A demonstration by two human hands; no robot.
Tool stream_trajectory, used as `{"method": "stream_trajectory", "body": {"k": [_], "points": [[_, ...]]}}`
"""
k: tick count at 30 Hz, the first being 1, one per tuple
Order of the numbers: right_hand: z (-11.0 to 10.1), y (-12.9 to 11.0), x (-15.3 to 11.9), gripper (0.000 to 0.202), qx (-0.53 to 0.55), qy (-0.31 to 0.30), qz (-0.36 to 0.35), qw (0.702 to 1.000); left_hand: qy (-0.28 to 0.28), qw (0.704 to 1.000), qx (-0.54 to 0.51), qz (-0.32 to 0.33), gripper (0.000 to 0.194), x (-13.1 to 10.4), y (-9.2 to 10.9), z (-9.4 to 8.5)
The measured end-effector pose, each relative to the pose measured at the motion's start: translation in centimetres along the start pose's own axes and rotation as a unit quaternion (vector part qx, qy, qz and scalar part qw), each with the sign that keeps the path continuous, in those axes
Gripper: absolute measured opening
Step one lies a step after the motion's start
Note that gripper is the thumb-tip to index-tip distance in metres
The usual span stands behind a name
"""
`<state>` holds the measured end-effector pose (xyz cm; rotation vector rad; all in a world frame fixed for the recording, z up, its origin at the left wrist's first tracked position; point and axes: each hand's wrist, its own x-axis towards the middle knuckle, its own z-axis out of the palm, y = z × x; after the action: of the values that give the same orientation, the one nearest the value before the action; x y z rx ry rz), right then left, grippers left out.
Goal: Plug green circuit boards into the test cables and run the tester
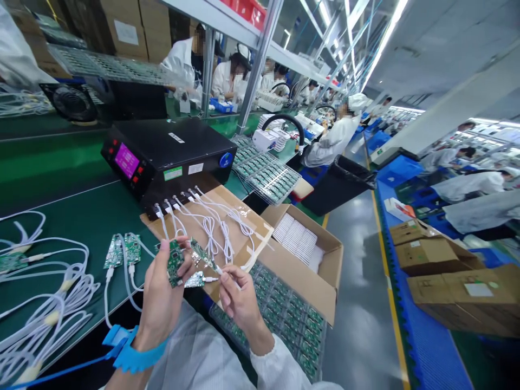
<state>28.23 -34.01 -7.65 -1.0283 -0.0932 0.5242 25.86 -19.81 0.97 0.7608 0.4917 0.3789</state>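
My left hand (pixel 164 284), with a blue wrist strap (pixel 140 352) around its wrist, grips a green circuit board (pixel 174 262) between thumb and fingers. A second circuit board (pixel 201 253) sits just right of it, partly behind the left fingertips. At that board's lower end, my right hand (pixel 239 295) pinches a white cable plug (pixel 220 270). Below, another small board (pixel 195 279) with a white plug in it lies near the cardboard edge. White cables (pixel 209 233) run from the black test box (pixel 170 151) across a cardboard sheet (pixel 260 233).
Two cabled boards (pixel 124 250) and a heap of white cables (pixel 52 303) lie on the green bench at left. Trays of boards (pixel 284 309) stand at my right, beside an open carton (pixel 335 254) of white pieces. Co-workers in white sit farther along the line.
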Motion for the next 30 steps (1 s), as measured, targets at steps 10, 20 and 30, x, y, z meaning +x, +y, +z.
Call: {"method": "stream_trajectory", "body": {"k": [10, 20, 30], "points": [[0.1, 0.5, -0.2, 0.045, -0.069, 0.028, -0.026, 0.997, -0.062, 0.989, 0.025, -0.129, 0.036, -1.5, 1.8, 0.5], [0.3, 0.2, -0.3, 0.050, -0.073, 0.035, -0.018, 0.997, -0.056, 0.985, 0.015, -0.164, 0.035, -1.8, 2.1, 0.7], [0.5, -0.6, -0.8, 0.050, -0.082, 0.023, 0.009, 0.996, -0.056, 0.986, -0.011, -0.157, 0.028, -1.2, 2.1, -0.1]]}}
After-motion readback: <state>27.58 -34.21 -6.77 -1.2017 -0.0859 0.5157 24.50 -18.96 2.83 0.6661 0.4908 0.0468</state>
